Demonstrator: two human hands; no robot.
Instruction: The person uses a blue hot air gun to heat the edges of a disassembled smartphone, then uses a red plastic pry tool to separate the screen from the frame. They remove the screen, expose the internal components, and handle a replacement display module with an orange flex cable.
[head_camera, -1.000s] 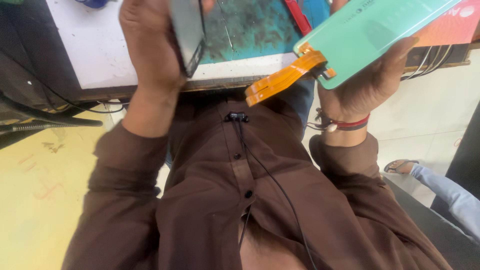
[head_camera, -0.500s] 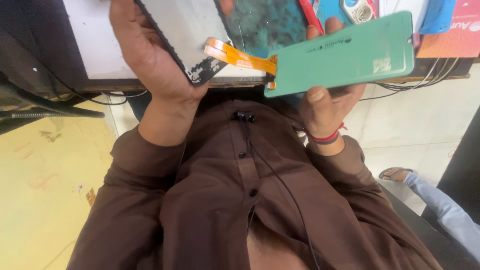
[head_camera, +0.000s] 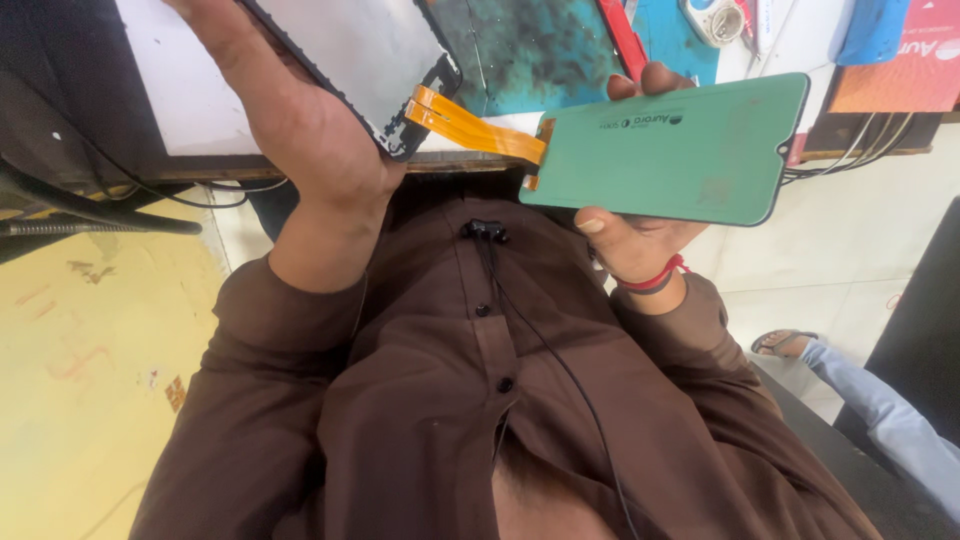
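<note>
My left hand (head_camera: 300, 130) grips a black-edged phone panel (head_camera: 350, 50) by its lower side, pale face toward me, over the table edge. My right hand (head_camera: 625, 235) holds a phone display (head_camera: 665, 150) covered in green film, thumb under it and fingers behind its top edge. The display lies nearly level at chest height. An orange flex cable (head_camera: 470, 125) runs from the display's left end up to the corner of the black-edged panel and touches it. Both forearms are in brown sleeves.
A worn blue-green mat (head_camera: 530, 50) lies on the table with a red tool (head_camera: 622, 35), a blue object (head_camera: 875, 30) and an orange box (head_camera: 900, 70). Black cables (head_camera: 100, 215) hang at left. Another person's jeans leg (head_camera: 880, 410) and sandal are at right. A clip microphone (head_camera: 485, 230) sits on my shirt.
The black-edged panel turned from edge-on to showing its pale face. The green display swung from tilted to nearly level, and the orange cable now reaches the other panel's corner.
</note>
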